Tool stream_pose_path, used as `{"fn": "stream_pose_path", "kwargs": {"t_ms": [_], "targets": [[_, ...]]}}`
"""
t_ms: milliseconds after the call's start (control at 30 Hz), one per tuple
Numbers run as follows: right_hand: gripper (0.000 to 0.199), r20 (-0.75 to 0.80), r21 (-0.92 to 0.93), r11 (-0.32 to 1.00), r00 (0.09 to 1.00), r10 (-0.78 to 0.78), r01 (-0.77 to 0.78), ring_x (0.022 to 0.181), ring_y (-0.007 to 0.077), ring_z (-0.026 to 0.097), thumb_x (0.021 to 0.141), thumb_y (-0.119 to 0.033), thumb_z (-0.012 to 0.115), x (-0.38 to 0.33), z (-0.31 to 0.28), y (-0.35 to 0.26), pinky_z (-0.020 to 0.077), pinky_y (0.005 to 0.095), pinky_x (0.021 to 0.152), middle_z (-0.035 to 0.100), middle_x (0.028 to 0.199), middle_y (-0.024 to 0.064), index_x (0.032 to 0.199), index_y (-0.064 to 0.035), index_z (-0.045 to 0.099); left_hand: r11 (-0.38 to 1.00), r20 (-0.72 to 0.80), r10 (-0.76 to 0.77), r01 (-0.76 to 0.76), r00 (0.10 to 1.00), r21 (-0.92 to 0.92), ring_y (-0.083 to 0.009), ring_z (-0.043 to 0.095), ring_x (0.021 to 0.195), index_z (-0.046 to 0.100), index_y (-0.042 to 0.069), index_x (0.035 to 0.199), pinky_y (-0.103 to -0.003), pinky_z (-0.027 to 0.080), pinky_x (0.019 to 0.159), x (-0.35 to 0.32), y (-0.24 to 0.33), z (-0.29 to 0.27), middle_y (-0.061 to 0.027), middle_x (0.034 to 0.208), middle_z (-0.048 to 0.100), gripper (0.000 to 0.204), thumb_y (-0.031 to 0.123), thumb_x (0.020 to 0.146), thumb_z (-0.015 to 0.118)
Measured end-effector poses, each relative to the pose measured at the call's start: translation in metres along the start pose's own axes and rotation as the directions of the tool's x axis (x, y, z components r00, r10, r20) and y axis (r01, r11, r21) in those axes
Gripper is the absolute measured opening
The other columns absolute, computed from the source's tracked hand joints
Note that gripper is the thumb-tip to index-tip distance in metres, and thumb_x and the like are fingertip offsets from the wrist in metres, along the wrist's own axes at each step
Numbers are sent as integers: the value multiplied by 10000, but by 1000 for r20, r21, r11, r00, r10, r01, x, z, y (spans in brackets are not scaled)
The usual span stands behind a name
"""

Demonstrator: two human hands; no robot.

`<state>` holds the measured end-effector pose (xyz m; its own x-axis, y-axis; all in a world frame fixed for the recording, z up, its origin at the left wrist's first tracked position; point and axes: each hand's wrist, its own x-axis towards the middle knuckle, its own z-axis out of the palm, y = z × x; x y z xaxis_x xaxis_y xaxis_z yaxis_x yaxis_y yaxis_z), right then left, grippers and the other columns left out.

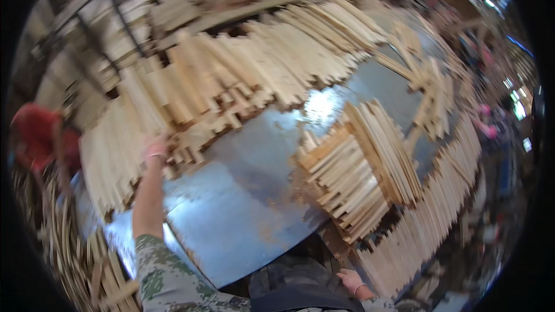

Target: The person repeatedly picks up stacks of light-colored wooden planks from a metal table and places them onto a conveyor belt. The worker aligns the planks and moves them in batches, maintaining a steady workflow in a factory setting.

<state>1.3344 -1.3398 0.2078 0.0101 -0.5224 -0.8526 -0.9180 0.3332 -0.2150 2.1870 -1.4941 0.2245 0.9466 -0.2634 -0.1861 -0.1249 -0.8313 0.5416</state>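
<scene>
The thin wood slats lie all over the shiny blue tabletop point(234, 182). A long row of slats point(217, 72) bends around the far side, from nine o'clock to one o'clock. The left hand point(155, 145) is out at nine o'clock, touching or just over the near ends of that row. Its grip is blurry, so I can't tell if it is holding a slat or just resting there. The right hand point(350, 280) is low down at five o'clock, by the near end of the side row point(425, 228). I can't tell how wide its grip is, or if it has hold of anything.

I think the work is partway along. A lot looks done: the long row and the side row, out at four o'clock, both have their slats side by side. Closer in, also toward four o'clock, is a pile point(352, 182) with some slats lying a different way on top. Some looks left to do: the messy heap point(430, 95), between two and three o'clock, is all crisscross. The long row's near ends are bumpy, too, with short bits poking out. A person in red point(37, 133) is at nine o'clock, past the row.
</scene>
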Motion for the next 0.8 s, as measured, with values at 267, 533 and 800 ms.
{"fn": "stream_pose_path", "kwargs": {"t_ms": [267, 533, 800], "targets": [[374, -66, 194, 980, 996, 56, -42, 983, 446, 687, 1029, -369, 616, -25, 54, 5, 522, 477, 849, 713, 993, 253, 999, -1, 676, 928, 173, -184, 229, 968, -294, -303, 727, 950, 586, -50, 1368, -431, 674, 660, 67, 35, 34, -197, 1143, 716, 667, 330, 894, 862], [352, -35, 243, 970, 999, -17, 25, 974, 454, 683, 1037, -335, 616, 10, 52, -15, 512, 503, 845, 697, 952, 261, 945, 4, 649, 599, 224, -18, 190, 974, -778, -272, 572, 1261, 577, -1, 1480, -437, 431, 1121, 99, -59, 36, -146, 1435, 600, 670, 379, 951, 734], [504, -3, 6, 990, 990, -139, 139, 1329, 418, 626, 1036, -306, 569, -29, -43, -138, 495, 461, 1109, 672, 1404, 254, 1444, -14, 612, 546, 350, 324, 128, 879, -828, -321, 512, 1416, 297, -23, 1683, -449, 386, 1208, -211, -7, 19, -183, 1584, 505, 836, 229, 980, 675]]}}
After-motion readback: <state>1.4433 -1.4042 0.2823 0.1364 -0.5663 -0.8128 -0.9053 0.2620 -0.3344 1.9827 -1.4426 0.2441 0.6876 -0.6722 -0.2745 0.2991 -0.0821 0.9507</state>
